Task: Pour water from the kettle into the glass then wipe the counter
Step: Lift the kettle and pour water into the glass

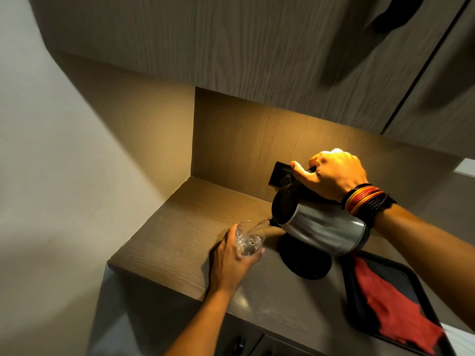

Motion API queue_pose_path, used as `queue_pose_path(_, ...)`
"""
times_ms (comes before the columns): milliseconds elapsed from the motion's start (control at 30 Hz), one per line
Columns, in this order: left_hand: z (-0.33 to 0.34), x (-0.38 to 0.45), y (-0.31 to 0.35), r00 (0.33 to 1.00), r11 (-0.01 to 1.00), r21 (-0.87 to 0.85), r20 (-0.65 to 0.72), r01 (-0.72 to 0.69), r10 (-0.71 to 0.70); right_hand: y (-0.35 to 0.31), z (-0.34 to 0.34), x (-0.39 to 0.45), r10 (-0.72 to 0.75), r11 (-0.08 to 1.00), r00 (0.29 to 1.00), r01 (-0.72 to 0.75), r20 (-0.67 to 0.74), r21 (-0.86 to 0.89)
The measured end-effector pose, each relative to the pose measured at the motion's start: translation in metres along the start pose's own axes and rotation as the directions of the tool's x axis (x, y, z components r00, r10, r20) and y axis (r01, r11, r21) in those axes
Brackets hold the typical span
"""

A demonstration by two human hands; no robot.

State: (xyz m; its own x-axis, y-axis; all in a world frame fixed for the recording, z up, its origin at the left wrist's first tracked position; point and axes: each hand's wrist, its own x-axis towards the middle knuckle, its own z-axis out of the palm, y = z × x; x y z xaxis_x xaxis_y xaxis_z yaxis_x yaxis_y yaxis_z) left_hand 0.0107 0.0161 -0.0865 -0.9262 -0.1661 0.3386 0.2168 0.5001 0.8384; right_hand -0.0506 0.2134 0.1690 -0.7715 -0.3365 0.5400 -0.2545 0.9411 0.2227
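Observation:
A steel kettle (326, 231) with a black lid and handle is tilted to the left, lifted off its black base (303, 260). My right hand (331, 177) grips its handle from above. A thin stream of water runs from the spout into a clear glass (248, 240), which holds some water. My left hand (231, 258) is wrapped around the glass on the wooden counter (174, 235). A red cloth (393, 307) lies on a black tray (359, 317) at the right.
A black wall socket (280, 176) sits on the back panel behind the kettle. Wooden cabinets (231, 47) hang overhead. A white wall (51, 176) closes the left side. The counter's front edge runs diagonally below my left forearm.

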Motion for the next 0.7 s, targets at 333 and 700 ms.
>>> queue_pose_path(333,-0.001,-0.003,0.004,1.0,0.999,-0.034,-0.01,0.013,-0.013,-0.004,-0.007,0.003,-0.026,0.999,1.0,0.027,0.015,-0.022)
queue_pose_path(700,0.001,-0.001,0.003,0.999,0.999,0.011,0.005,0.035,-0.035,0.0,0.002,-0.002,0.013,1.0,1.0,-0.013,0.021,0.005)
